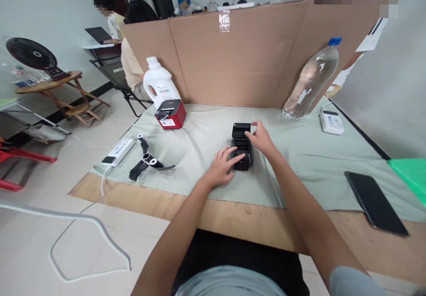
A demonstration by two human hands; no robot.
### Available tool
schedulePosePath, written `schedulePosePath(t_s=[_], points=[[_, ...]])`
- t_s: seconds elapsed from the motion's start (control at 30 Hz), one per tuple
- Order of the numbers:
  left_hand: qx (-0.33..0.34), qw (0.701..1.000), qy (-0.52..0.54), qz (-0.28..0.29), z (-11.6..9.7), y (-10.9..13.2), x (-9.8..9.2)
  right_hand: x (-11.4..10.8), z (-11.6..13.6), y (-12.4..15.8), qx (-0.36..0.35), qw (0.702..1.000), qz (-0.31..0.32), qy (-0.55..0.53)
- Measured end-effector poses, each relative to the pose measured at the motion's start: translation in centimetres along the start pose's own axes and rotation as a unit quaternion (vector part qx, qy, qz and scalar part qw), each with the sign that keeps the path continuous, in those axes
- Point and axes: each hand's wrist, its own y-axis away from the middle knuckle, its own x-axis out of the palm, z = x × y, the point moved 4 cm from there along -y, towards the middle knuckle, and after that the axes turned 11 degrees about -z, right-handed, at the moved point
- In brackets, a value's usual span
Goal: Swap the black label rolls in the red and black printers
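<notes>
A small black label printer [241,147] stands on the grey-green cloth [299,154] in the middle of the table, its lid [241,131] raised. My left hand [222,166] rests against the printer's front left side, fingers stretched onto its body. My right hand [262,137] touches the raised lid from the right, fingers pinched lightly on its edge. To the left lie black ribbon rolls [146,163] with loose black tape trailing from them.
A red and black printer [171,113] and a white jug [160,83] stand at the back left, before a cardboard screen [239,56]. A leaning water bottle [311,80], white device [331,122], black phone [376,203] and white power strip [119,151] surround. A person sits beyond the screen.
</notes>
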Motion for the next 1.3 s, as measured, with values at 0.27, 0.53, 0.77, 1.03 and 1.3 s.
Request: schedulePosePath(t_s=[0.27, 0.53, 0.77, 1.03, 1.3], points=[[0.018, 0.999, -0.046, -0.005, -1.0, 0.3, 0.9, -0.8, 0.5, -0.1, -0.005, 0.998, 0.045, -0.043], [-0.033, 0.998, -0.053, 0.022, -0.3, -5.2, 1.3, -1.1, 0.7, -0.3, 0.008, 0.998, 0.040, -0.037], [-0.072, 0.996, -0.043, 0.014, -0.6, -5.3, 1.6, -1.5, 1.1, -0.2, 0.010, 0.997, 0.066, -0.040], [-0.401, 0.912, 0.013, -0.085, -3.2, 1.1, 0.8, -2.4, 2.1, 0.4, -0.036, 0.979, 0.198, 0.021], [-0.457, 0.869, 0.145, -0.121, -3.4, 2.1, 1.8, -1.2, 2.2, 1.4, 0.004, 0.967, 0.233, 0.100]])
